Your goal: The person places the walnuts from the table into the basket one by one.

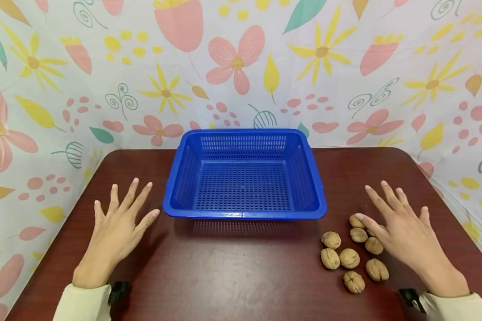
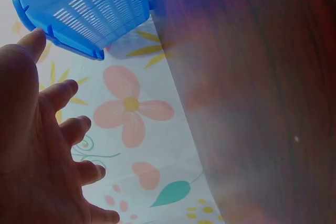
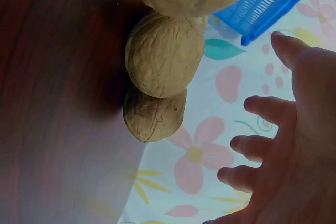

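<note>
A blue plastic basket (image 1: 243, 214) with slotted walls stands at the middle back of the table, holding nothing. Left of it, my left hand (image 1: 118, 227) is spread with straight fingers and grips nothing; in the left wrist view its thumb appears near the basket's rim (image 2: 73, 45). On the right, my right hand (image 1: 405, 232) is likewise spread, above and beside several walnuts (image 1: 349, 258). Part of the walnut group is hidden under that hand. The right wrist view shows walnuts (image 3: 165, 56) close up, apart from the fingers.
The dark reddish-brown table (image 1: 233, 276) has rounded back corners. A white cloth (image 1: 241, 107) with printed flowers and leaves hangs behind it and along both sides. Dark straps (image 1: 118, 292) sit at both wrists, by the pale sleeves (image 1: 82, 303).
</note>
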`<action>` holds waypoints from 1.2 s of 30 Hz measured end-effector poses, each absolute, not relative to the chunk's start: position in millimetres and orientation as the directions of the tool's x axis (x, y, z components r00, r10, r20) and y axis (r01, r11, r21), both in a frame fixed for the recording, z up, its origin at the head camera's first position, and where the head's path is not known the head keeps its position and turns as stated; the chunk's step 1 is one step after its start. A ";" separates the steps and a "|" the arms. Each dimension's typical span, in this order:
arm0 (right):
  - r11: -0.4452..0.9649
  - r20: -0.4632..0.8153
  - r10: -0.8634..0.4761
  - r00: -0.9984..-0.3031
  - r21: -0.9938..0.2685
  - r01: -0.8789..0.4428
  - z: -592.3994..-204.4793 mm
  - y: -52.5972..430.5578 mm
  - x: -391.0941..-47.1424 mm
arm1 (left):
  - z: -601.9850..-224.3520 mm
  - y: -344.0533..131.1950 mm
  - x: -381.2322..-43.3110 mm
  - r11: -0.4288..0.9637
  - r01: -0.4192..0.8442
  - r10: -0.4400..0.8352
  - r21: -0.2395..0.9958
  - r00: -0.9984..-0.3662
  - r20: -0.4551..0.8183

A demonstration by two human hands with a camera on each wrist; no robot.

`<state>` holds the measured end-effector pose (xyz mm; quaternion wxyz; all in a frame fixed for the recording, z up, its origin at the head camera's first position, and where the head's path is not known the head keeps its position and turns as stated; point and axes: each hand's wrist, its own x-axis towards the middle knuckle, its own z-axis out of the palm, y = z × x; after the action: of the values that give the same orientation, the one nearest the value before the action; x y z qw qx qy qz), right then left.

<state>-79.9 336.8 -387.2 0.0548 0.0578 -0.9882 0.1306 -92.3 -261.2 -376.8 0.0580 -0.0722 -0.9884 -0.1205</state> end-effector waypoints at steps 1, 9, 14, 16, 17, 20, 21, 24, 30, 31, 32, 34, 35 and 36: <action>0.955 0.117 -0.102 -0.988 -0.266 -0.130 -387.5 337.8 -79.9 | -376.5 -261.5 -92.2 0.956 0.158 0.130 0.246 -0.983 0.127; 0.919 0.054 -0.104 -0.993 -0.376 -0.116 -389.5 349.6 -79.8 | -375.9 -260.7 -92.2 0.846 0.219 0.180 0.487 -0.976 0.125; 0.874 0.104 -0.121 -0.987 -0.461 -0.156 -392.6 359.7 -77.8 | -381.0 -258.7 -98.7 0.747 0.287 0.233 0.600 -0.958 0.169; 0.865 0.121 -0.118 -0.986 -0.476 -0.162 -394.3 365.2 -76.7 | -384.3 -258.2 -102.2 0.705 0.306 0.254 0.641 -0.951 0.175; 0.861 0.121 -0.113 -0.986 -0.483 -0.158 -395.2 367.9 -76.1 | -386.0 -257.9 -103.8 0.684 0.313 0.263 0.660 -0.948 0.177; 0.830 0.073 -0.105 -0.992 -0.542 -0.128 -398.4 376.4 -74.4 | -390.8 -257.2 -107.3 0.640 0.325 0.281 0.696 -0.942 0.181; 0.815 0.046 -0.104 -0.994 -0.569 -0.111 -399.6 379.2 -74.0 | -392.1 -256.9 -108.2 0.628 0.330 0.286 0.705 -0.940 0.185; 0.770 -0.033 -0.104 -0.994 -0.635 -0.060 -402.5 385.9 -72.1 | -395.0 -255.9 -110.4 0.604 0.340 0.291 0.721 -0.936 0.197; 0.651 -0.005 -0.179 -0.984 -0.750 -0.114 -411.5 394.2 -70.3 | -402.0 -254.4 -115.2 0.558 0.341 0.299 0.757 -0.933 0.200; 0.629 0.010 -0.195 -0.981 -0.766 -0.132 -413.4 395.2 -70.4 | -403.3 -253.9 -116.4 0.549 0.341 0.301 0.764 -0.932 0.199; 0.613 0.019 -0.205 -0.979 -0.777 -0.143 -415.1 396.0 -70.4 | -404.4 -253.3 -117.9 0.539 0.339 0.305 0.771 -0.932 0.197; 0.587 0.027 -0.219 -0.975 -0.795 -0.154 -418.4 398.0 -70.3 | -406.1 -252.2 -120.5 0.524 0.336 0.309 0.782 -0.931 0.193; 0.582 0.026 -0.222 -0.975 -0.798 -0.154 -419.7 398.9 -70.0 | -406.6 -251.6 -121.6 0.517 0.334 0.310 0.789 -0.931 0.191; 0.580 0.022 -0.223 -0.975 -0.801 -0.150 -420.9 399.7 -69.6 | -407.0 -251.1 -122.4 0.510 0.332 0.310 0.793 -0.931 0.191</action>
<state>-69.6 399.7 -420.9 -0.0406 0.1050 -0.8878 0.4462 -122.4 -251.1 -407.0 0.0121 -0.1847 -0.8688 -0.4592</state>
